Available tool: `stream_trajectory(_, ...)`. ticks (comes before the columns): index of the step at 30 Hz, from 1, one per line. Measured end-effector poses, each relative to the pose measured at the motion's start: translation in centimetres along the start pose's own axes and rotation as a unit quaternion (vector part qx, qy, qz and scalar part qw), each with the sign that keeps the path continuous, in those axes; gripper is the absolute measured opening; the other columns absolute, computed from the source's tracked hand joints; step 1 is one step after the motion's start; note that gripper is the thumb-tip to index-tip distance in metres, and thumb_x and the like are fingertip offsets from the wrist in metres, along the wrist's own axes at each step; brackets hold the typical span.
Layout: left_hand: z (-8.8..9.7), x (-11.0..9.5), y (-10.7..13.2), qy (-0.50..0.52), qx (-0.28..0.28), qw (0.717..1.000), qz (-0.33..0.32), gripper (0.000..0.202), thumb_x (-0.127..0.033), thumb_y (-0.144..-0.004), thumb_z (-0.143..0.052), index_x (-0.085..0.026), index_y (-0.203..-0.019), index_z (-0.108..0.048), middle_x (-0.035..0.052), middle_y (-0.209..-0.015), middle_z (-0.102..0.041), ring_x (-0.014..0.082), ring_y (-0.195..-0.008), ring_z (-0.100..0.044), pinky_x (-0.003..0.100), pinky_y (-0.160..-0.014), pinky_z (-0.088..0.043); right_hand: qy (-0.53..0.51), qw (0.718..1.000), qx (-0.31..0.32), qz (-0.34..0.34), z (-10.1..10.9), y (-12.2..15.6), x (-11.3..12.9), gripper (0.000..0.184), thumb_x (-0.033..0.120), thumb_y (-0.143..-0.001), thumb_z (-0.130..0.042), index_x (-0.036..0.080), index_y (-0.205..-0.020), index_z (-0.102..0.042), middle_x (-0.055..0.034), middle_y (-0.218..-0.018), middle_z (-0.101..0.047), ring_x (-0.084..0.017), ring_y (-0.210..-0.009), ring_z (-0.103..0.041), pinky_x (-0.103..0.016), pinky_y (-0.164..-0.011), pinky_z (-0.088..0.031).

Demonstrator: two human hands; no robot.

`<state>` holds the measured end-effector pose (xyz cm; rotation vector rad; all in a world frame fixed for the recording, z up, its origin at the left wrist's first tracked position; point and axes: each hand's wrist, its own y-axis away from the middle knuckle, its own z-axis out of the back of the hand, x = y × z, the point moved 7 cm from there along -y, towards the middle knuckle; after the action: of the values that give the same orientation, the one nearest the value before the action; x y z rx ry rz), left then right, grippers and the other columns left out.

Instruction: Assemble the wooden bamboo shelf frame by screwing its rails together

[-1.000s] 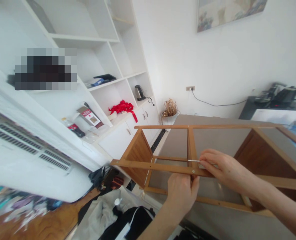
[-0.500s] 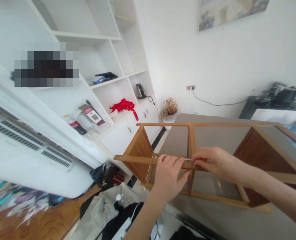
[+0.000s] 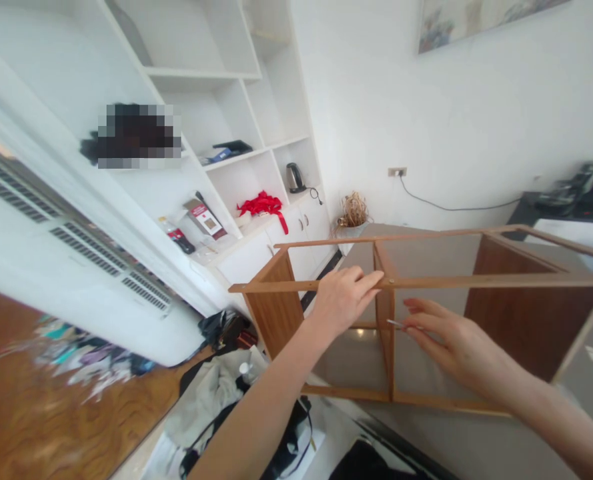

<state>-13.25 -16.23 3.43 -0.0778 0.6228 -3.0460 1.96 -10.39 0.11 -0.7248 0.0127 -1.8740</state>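
Note:
A brown wooden frame (image 3: 456,281) with open compartments lies on a grey table (image 3: 441,433). My left hand (image 3: 343,299) grips its upper front rail, fingers wrapped over the wood near the middle upright. My right hand (image 3: 443,337) sits lower, just right of that upright, pinching a thin silver metal tool (image 3: 395,324) whose tip touches the upright. The frame's solid side panels (image 3: 526,313) stand at the left and right ends.
White shelving (image 3: 236,153) holds a kettle (image 3: 294,179), red ribbon (image 3: 263,203) and boxes. A white air-conditioner unit (image 3: 71,267) stands at the left. Clothes and bags (image 3: 236,407) lie on the wooden floor. A potted dry plant (image 3: 352,213) stands by the wall.
My left hand moved from under the front rail up onto it. The frame has tipped more upright, its front rail risen. My right hand dropped lower along the middle upright with the metal tool.

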Motion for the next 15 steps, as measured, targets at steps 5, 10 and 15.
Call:
stream_trajectory(5, 0.2, -1.3, -3.0, -0.042, -0.011, 0.999, 0.015, 0.033, -0.038, -0.097, -0.037, -0.03, -0.123, -0.057, 0.0029, -0.087, -0.061, 0.016, -0.076, -0.058, 0.027, -0.064, -0.04, 0.077, 0.993, -0.089, 0.001, -1.6, -2.7, -0.7, 0.029, 0.024, -0.094, -0.037, 0.019, -0.094, -0.066, -0.012, -0.116, -0.059, -0.018, -0.089, -0.064, -0.027, -0.07, -0.05)
stream_trajectory(10, 0.3, -0.9, -4.9, -0.04, -0.002, 0.999, 0.02, 0.031, -0.036, -0.096, -0.041, -0.03, -0.12, -0.059, 0.0029, -0.091, -0.064, 0.0164, -0.08, -0.06, 0.025, -0.066, -0.041, 0.236, 0.97, -0.038, -0.039, -1.9, -5.3, -1.7, 0.027, 0.019, -0.094, -0.035, 0.017, -0.094, -0.061, -0.0083, -0.088, -0.061, -0.016, -0.065, -0.061, -0.024, -0.049, -0.034)
stream_trajectory(15, 0.2, 0.2, -6.0, -0.012, 0.0, 1.0, 0.018, 0.03, -0.037, -0.097, -0.04, -0.031, -0.117, -0.061, 0.0021, -0.094, -0.066, 0.0167, -0.087, -0.062, 0.025, -0.068, -0.042, 0.287, 0.958, 0.005, -0.031, -2.1, -6.4, -2.1, 0.023, 0.011, -0.091, -0.036, 0.015, -0.094, -0.059, -0.0098, -0.086, -0.06, -0.019, -0.065, -0.062, -0.026, -0.048, -0.032)
